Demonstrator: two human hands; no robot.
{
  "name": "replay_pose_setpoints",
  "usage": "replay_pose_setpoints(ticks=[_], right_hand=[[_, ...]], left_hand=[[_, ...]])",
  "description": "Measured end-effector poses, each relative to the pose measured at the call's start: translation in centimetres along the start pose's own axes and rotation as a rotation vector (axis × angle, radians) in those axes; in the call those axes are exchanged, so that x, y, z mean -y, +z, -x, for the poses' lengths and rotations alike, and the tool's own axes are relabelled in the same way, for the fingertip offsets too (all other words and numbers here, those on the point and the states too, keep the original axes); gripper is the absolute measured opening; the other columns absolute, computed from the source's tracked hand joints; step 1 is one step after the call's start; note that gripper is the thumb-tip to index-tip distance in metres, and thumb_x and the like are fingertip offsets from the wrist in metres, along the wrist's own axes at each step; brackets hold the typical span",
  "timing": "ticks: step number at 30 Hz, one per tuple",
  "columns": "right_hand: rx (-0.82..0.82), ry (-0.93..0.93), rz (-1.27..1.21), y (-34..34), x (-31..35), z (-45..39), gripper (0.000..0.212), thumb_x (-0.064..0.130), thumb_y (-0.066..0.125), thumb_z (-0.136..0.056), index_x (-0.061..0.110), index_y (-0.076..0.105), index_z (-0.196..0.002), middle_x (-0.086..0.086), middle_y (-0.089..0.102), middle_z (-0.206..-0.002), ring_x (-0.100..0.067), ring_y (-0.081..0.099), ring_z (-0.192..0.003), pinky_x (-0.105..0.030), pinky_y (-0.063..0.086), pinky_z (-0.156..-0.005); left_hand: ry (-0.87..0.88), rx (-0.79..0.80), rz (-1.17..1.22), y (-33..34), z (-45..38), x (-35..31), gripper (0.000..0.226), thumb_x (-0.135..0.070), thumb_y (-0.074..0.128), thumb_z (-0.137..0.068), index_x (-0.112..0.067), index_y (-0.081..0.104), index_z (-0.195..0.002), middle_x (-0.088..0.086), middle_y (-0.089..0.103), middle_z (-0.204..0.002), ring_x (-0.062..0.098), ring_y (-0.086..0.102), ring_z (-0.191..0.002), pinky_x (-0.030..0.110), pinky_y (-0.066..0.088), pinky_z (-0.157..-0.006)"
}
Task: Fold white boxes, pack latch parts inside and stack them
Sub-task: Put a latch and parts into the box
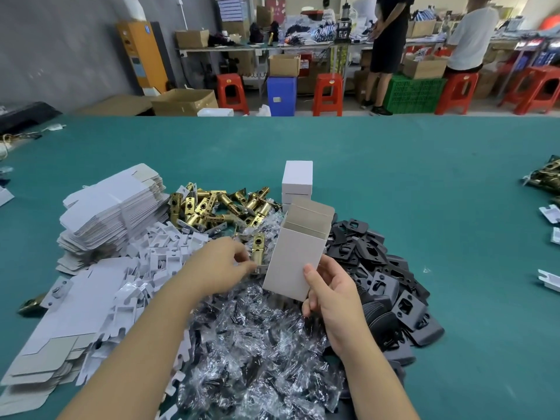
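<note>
The right hand [330, 295] holds a folded white box [295, 253] upright above the green table [424, 177], thumb pressed on its front face and fingers wrapped behind; the top flaps stand open, tilted away. The left hand [222, 265] pinches a brass latch [258, 251] between thumb and fingertips, just left of the box, seemingly along with a small white piece, though that part is hard to make out. Behind lie a heap of brass latches [218, 204] and a stack of closed boxes [297, 180] (at least two high). Flat box blanks [112, 207] pile at the left, black plates [378, 268] at the right, and clear bagged parts [257, 344] lie beneath the forearms.
</note>
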State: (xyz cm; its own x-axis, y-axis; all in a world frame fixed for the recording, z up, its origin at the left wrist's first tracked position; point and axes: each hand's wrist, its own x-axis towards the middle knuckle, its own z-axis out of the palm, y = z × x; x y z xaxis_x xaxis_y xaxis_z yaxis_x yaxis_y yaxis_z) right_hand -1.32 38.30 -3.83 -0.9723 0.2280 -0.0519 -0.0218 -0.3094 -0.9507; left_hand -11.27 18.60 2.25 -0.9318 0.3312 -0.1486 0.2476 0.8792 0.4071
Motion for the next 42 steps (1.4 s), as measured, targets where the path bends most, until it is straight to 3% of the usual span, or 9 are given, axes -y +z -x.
replay_pose_setpoints(ticks=[4,7,11,15,22,26,30,36,42], right_hand=[[0.013,-0.009,0.01,0.0,-0.2,-0.1,0.03,0.019,0.067,-0.099,0.026,0.063,-0.128,0.012,0.07,-0.088,-0.011,0.044,-0.045,-0.027,0.049,-0.047],[0.021,-0.013,0.021,0.0,-0.3,-0.2,0.028,0.02,0.068,-0.099,0.028,0.064,-0.126,0.008,0.071,-0.092,-0.012,0.044,-0.045,-0.028,0.049,-0.047],[0.032,-0.01,0.019,0.0,-0.3,-0.1,0.027,0.028,0.07,-0.094,0.033,0.068,-0.12,0.001,0.072,-0.105,-0.014,0.044,-0.045,-0.029,0.05,-0.047],[0.067,-0.011,0.032,0.1,-0.2,-0.1,0.023,0.033,0.07,-0.09,0.045,0.071,-0.109,0.003,0.072,-0.108,-0.014,0.045,-0.045,-0.03,0.05,-0.048],[0.074,-0.014,0.049,0.1,0.0,0.1,0.022,0.03,0.069,-0.093,0.046,0.07,-0.109,0.002,0.072,-0.109,-0.016,0.046,-0.045,-0.03,0.05,-0.048],[0.066,-0.017,0.059,0.1,0.0,0.2,0.024,0.025,0.068,-0.098,0.043,0.07,-0.114,0.002,0.072,-0.11,-0.017,0.047,-0.045,-0.029,0.05,-0.048],[0.06,-0.005,0.066,0.1,0.1,0.2,0.028,0.03,0.071,-0.094,0.038,0.067,-0.12,0.004,0.072,-0.114,-0.017,0.049,-0.045,-0.029,0.05,-0.048],[0.11,-0.018,0.066,0.2,0.4,0.5,0.032,0.022,0.067,-0.099,0.053,0.072,-0.107,0.008,0.073,-0.114,-0.014,0.048,-0.046,-0.027,0.049,-0.047],[0.14,-0.04,0.069,0.3,0.5,0.6,0.029,0.023,0.068,-0.098,0.045,0.072,-0.115,0.003,0.073,-0.116,-0.01,0.052,-0.051,-0.025,0.049,-0.046]], left_hand=[[-0.019,-0.117,0.045,-0.5,-1.7,-0.7,0.027,-0.042,0.056,-0.102,-0.024,0.066,-0.084,-0.004,0.068,-0.072,0.009,0.055,-0.053,0.024,0.041,-0.052],[-0.013,-0.128,0.049,-0.8,-3.6,-1.6,0.016,-0.041,0.058,-0.101,-0.027,0.062,-0.106,-0.007,0.069,-0.089,0.014,0.065,-0.071,0.031,0.051,-0.059],[-0.069,0.076,-0.072,-0.4,-5.5,-2.2,0.053,-0.045,0.063,-0.097,-0.019,0.054,-0.141,0.007,0.065,-0.129,0.021,0.063,-0.088,0.038,0.056,-0.078],[-0.093,0.041,-0.019,0.2,-6.1,-2.4,0.046,-0.037,0.074,-0.089,-0.017,0.064,-0.129,0.008,0.069,-0.119,0.023,0.065,-0.091,0.041,0.058,-0.082],[-0.056,-0.05,0.26,-0.8,-4.9,-1.4,0.025,-0.034,0.083,-0.082,-0.023,0.07,-0.101,-0.002,0.068,-0.084,0.008,0.057,-0.06,0.024,0.041,-0.051],[0.052,0.057,0.278,-2.8,-3.1,-0.8,0.012,-0.039,0.078,-0.088,-0.028,0.075,-0.086,0.006,0.073,-0.081,0.014,0.054,-0.06,0.029,0.047,-0.058],[0.122,0.065,0.157,-5.1,-1.3,-0.9,0.011,-0.04,0.074,-0.091,-0.039,0.075,-0.08,-0.014,0.071,-0.072,0.001,0.053,-0.054,0.027,0.044,-0.055],[0.156,-0.294,0.042,-9.2,1.0,-2.4,0.015,-0.032,0.074,-0.091,-0.038,0.073,-0.078,-0.019,0.065,-0.064,0.01,0.054,-0.055,0.025,0.036,-0.052],[0.348,-0.559,0.514,-11.5,2.4,-4.4,0.012,-0.03,0.075,-0.091,-0.041,0.079,-0.089,-0.018,0.048,-0.05,0.004,0.036,-0.047,0.011,0.027,-0.044]])
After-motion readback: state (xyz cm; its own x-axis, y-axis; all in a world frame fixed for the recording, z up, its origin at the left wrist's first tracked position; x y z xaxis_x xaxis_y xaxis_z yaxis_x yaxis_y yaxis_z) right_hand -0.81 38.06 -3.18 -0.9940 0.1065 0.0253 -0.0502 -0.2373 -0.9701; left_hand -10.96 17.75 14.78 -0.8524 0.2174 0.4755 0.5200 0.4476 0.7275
